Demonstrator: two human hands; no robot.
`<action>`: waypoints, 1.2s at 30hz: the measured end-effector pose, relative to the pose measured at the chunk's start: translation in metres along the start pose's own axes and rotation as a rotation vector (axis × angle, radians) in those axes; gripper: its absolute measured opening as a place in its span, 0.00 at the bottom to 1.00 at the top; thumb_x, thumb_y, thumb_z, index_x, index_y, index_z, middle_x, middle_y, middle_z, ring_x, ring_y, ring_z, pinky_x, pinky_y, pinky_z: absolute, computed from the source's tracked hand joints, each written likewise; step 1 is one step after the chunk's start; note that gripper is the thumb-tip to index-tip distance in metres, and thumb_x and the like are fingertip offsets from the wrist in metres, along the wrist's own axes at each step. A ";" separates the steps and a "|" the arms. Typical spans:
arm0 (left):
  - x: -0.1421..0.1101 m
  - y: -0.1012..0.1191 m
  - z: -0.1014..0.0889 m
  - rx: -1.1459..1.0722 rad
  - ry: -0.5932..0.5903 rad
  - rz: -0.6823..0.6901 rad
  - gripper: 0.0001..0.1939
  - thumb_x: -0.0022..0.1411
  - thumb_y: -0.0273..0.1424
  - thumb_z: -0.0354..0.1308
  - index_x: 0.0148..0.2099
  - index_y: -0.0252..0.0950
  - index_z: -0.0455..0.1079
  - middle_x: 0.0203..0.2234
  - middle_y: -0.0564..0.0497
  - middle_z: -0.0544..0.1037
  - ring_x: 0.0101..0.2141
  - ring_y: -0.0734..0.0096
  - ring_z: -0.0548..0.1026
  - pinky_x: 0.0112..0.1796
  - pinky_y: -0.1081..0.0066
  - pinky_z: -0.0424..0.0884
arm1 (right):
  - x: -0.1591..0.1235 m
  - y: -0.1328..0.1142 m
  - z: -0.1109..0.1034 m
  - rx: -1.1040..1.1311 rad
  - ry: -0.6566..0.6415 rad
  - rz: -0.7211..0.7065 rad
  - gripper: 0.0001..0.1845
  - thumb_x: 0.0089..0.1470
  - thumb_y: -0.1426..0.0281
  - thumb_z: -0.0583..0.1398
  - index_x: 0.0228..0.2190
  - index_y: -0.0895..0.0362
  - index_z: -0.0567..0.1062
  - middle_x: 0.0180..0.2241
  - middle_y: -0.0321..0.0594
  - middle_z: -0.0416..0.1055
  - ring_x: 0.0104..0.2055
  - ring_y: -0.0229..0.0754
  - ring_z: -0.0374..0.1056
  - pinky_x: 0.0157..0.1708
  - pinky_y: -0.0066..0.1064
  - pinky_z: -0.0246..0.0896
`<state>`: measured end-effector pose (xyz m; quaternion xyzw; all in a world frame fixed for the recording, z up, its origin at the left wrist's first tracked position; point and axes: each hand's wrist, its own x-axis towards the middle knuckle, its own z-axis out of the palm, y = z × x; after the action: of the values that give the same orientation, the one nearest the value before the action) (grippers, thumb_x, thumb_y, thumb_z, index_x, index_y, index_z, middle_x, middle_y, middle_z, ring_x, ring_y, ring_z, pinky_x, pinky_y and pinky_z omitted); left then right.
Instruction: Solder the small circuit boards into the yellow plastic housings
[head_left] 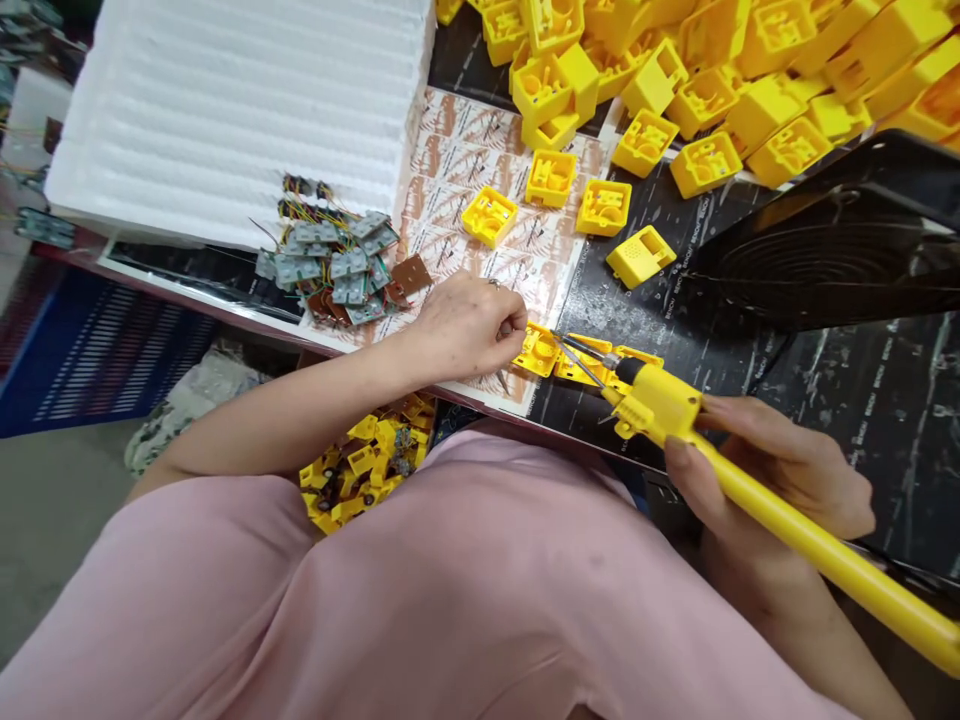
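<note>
My left hand (469,325) is closed in a pinch on a small yellow plastic housing (537,350) at the table's near edge. My right hand (772,470) grips a long yellow soldering iron (757,480), its metal tip (581,355) pointing left at that housing. Another yellow part (592,362) lies right behind the tip.
A heap of yellow plastic housings (705,80) fills the far right, with loose ones (551,178) nearer. Small circuit boards with wires (337,265) lie left, by a white foam sheet (240,110). A black fan grille (832,250) sits at right. A bin of finished yellow parts (367,470) is below the table.
</note>
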<state>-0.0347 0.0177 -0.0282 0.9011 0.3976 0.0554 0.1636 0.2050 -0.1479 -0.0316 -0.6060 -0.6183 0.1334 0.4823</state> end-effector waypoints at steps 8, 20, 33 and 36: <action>0.007 0.005 -0.005 0.069 -0.089 -0.026 0.15 0.57 0.33 0.51 0.35 0.36 0.79 0.27 0.48 0.81 0.31 0.62 0.79 0.36 0.65 0.69 | 0.015 0.001 0.015 -0.041 -0.083 -0.353 0.14 0.48 0.75 0.70 0.35 0.51 0.73 0.29 0.35 0.76 0.27 0.40 0.72 0.20 0.30 0.66; 0.011 0.006 -0.006 0.117 -0.107 0.039 0.14 0.57 0.33 0.51 0.34 0.37 0.78 0.24 0.49 0.79 0.30 0.63 0.77 0.37 0.64 0.67 | 0.030 -0.011 -0.002 -0.117 -0.167 -0.342 0.08 0.54 0.73 0.66 0.34 0.51 0.72 0.27 0.34 0.73 0.25 0.38 0.71 0.18 0.28 0.63; 0.006 -0.004 -0.006 -0.078 -0.079 0.036 0.12 0.59 0.34 0.53 0.36 0.37 0.78 0.28 0.50 0.81 0.32 0.65 0.78 0.35 0.67 0.67 | 0.011 -0.010 -0.002 -0.123 -0.037 0.021 0.21 0.53 0.68 0.68 0.49 0.43 0.74 0.37 0.34 0.78 0.27 0.40 0.70 0.23 0.36 0.65; 0.001 -0.011 -0.006 -0.300 -0.040 0.043 0.12 0.60 0.35 0.54 0.36 0.37 0.78 0.32 0.50 0.82 0.34 0.68 0.78 0.40 0.68 0.69 | 0.010 -0.002 -0.003 -0.149 -0.031 -0.089 0.25 0.52 0.67 0.69 0.52 0.44 0.74 0.34 0.33 0.78 0.21 0.36 0.64 0.16 0.33 0.57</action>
<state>-0.0429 0.0267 -0.0257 0.8760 0.3619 0.0997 0.3029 0.2081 -0.1411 -0.0240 -0.6100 -0.6602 0.0748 0.4318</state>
